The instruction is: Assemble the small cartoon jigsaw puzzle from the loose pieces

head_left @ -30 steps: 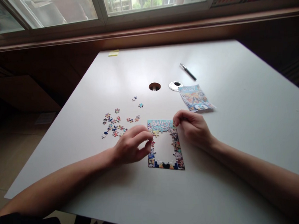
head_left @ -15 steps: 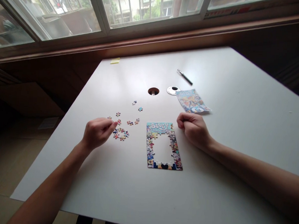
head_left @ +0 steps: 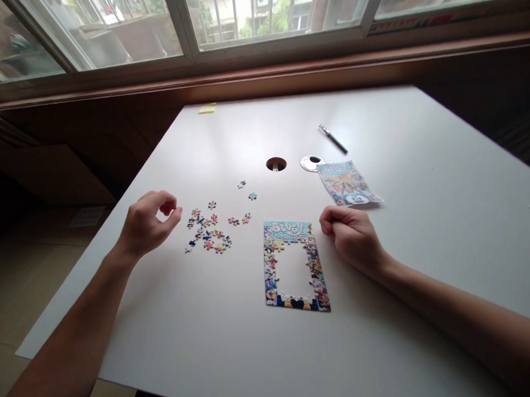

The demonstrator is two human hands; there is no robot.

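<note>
Leftmost, the left hand (head_left: 151, 224) hovered beside the loose pieces (head_left: 209, 234), thumb and fingertips slightly apart; one careless sweep could scatter them. Then the puzzle border (head_left: 297, 304), flat, its middle unfilled! Just right, the right hand (head_left: 348, 233) was curled, fingers together, contents hidden; a nudge could split that border.
</note>
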